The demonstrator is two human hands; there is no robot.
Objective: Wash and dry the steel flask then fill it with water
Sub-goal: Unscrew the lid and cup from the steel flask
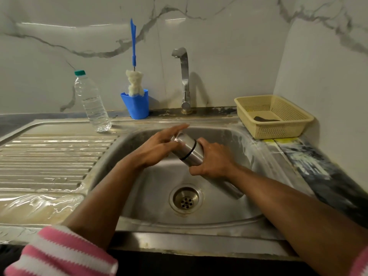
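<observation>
A steel flask [189,151] with a black ring near its cap lies tilted over the steel sink basin [151,188], cap end pointing up and left. My right hand [213,158] grips the flask's body; part of the body runs on under my wrist toward the lower right. At the cap end is my left hand [157,146], its fingers stretched out straight along and over the cap. The tap [184,76] stands behind the basin with no water running from it.
A clear water bottle with a green cap [91,102] stands at the back left by the ribbed draining board [49,156]. A blue cup holding a bottle brush [136,96] is beside the tap. A beige basket [274,116] sits at the right.
</observation>
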